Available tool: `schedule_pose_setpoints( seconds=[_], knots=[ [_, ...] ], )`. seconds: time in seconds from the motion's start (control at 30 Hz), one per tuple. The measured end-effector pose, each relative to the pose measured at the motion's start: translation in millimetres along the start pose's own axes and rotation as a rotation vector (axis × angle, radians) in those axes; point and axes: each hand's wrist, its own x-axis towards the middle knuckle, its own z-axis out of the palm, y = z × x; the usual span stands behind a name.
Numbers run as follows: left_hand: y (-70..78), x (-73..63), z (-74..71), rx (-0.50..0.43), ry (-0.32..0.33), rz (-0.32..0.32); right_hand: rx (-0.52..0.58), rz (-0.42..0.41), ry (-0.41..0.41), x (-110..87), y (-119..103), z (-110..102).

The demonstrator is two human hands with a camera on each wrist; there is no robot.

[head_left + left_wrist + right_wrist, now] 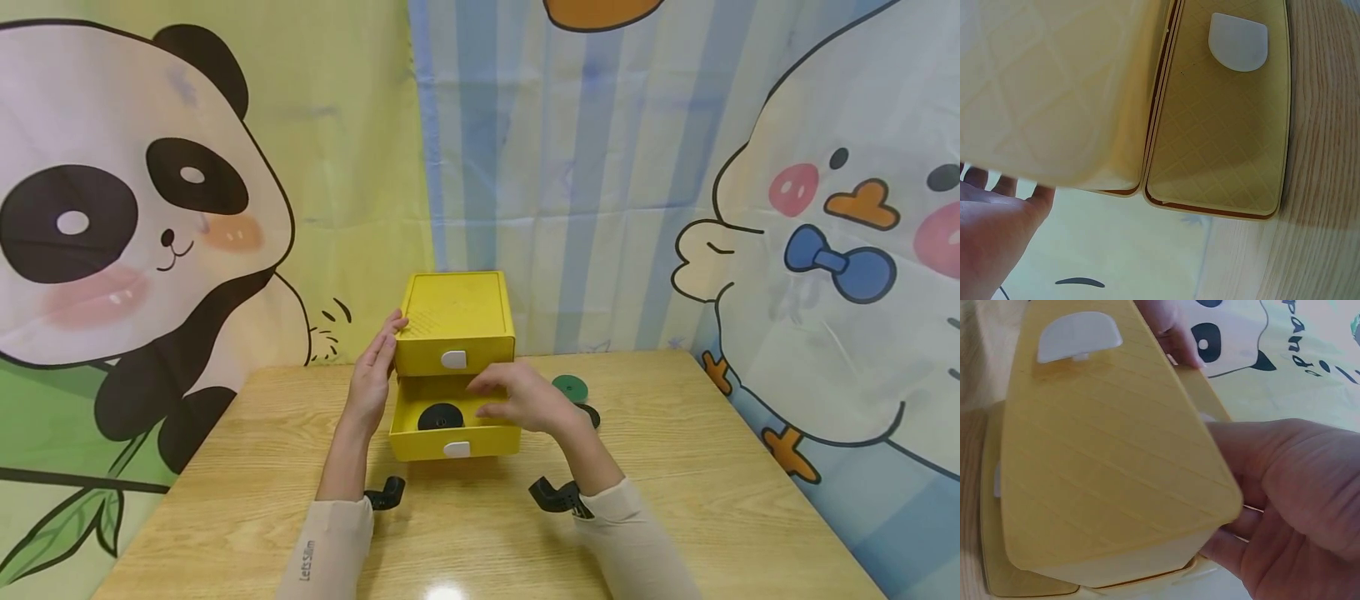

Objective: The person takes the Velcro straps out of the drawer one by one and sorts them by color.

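Observation:
A small yellow drawer unit (457, 304) stands on the table with its top drawer closed. Below that, a drawer (456, 446) with a white pull is slid out, and a black disc (440, 416) with a small centre hole lies inside. My left hand (372, 371) rests along the unit's left side, fingers extended. Over the right part of the open drawer is my right hand (525, 398), thumb and fingers apart, nothing visible between them. In the left wrist view, a closed lower drawer (1222, 125) shows beneath the open one.
A green disc (570, 388) and another dark disc (590, 415) lie on the wooden table (652, 467), right of the unit, partly behind my right hand. A cartoon-printed curtain (360, 167) hangs behind. Black camera mounts (553, 495) sit at both wrists.

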Motion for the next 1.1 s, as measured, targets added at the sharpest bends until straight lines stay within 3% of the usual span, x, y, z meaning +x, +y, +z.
schedule_pose_setpoints(
  seconds=[0.17,0.87,1.1],
  knots=[
    [-1.5,1.7,-0.9,0.005,0.003,0.004,0.004,0.039,-0.011,1.6,-1,3],
    [-3.4,3.1,-1.9,-0.014,-0.002,0.004,-0.030,0.022,-0.076,20.3,-7,23],
    [-3.4,2.6,-2.0,-0.005,0.002,0.001,-0.042,0.021,-0.163,29.3,-9,25]
  ],
)
